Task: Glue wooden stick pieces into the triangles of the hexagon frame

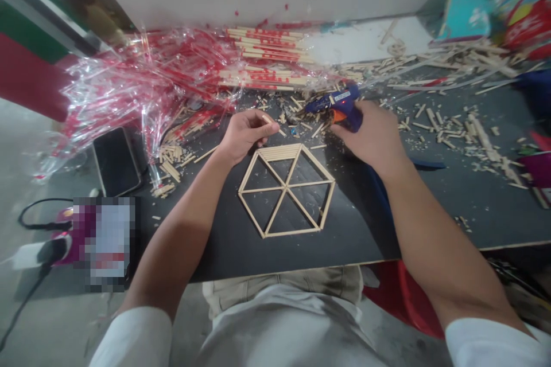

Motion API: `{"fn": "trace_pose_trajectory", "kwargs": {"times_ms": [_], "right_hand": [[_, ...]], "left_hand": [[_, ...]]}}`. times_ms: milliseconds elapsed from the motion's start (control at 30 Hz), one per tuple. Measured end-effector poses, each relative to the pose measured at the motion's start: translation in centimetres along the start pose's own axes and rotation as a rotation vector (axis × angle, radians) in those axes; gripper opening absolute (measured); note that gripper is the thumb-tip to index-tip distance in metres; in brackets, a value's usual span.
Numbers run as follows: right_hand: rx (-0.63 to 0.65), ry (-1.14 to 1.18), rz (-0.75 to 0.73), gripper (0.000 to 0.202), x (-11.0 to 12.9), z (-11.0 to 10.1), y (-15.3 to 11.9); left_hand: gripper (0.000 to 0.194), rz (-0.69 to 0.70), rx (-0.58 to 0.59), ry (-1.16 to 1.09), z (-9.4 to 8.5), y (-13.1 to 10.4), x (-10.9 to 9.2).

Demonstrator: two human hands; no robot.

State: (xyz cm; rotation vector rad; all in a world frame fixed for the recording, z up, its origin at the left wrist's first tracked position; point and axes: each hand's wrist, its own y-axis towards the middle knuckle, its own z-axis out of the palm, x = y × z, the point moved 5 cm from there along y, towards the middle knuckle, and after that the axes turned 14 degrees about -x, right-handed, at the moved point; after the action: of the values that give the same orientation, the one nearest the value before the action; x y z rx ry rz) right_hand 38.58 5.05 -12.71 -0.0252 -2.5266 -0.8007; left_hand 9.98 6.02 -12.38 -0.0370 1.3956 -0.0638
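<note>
A hexagonal frame of thin wooden sticks [293,233] lies flat on the dark table, with spokes meeting at its centre. Several sticks lie side by side across its far section. Just beyond the frame's far left corner, my left hand [247,135] pinches a short wooden stick [267,119] between thumb and fingers. To the right, my right hand [374,135] is wrapped round a blue hot glue gun [346,97] with an orange trigger. Its nozzle points left, above the scraps, and a small red light shows on its body.
Red and clear plastic wrappers [172,74] heap at the back left, beside wrapped chopsticks [267,77]. A phone [116,160] and a power strip with plugs [64,235] lie at left. Cut stick scraps [439,126] litter the right. A turquoise box [467,14] stands at back right.
</note>
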Motion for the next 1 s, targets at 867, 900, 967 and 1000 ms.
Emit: {"fn": "trace_pose_trajectory", "kwargs": {"times_ms": [867,900,967,1000], "right_hand": [[0.277,0.628,0.076,0.016,12.9,0.1,-2.9],[0.284,0.637,0.083,0.017,12.8,0.1,-3.0],[0.301,0.635,0.087,0.017,12.8,0.1,-3.1],[0.304,0.619,0.078,0.015,12.8,0.0,-3.2]], "left_hand": [[0.049,0.060,0.146,0.145,-0.1,-0.2,0.0],[0.049,0.062,0.151,0.163,0.0,-0.3,0.0],[0.048,0.053,0.173,0.177,0.1,-0.4,0.0],[0.048,0.042,0.184,0.170,0.1,-0.4,0.1]]}}
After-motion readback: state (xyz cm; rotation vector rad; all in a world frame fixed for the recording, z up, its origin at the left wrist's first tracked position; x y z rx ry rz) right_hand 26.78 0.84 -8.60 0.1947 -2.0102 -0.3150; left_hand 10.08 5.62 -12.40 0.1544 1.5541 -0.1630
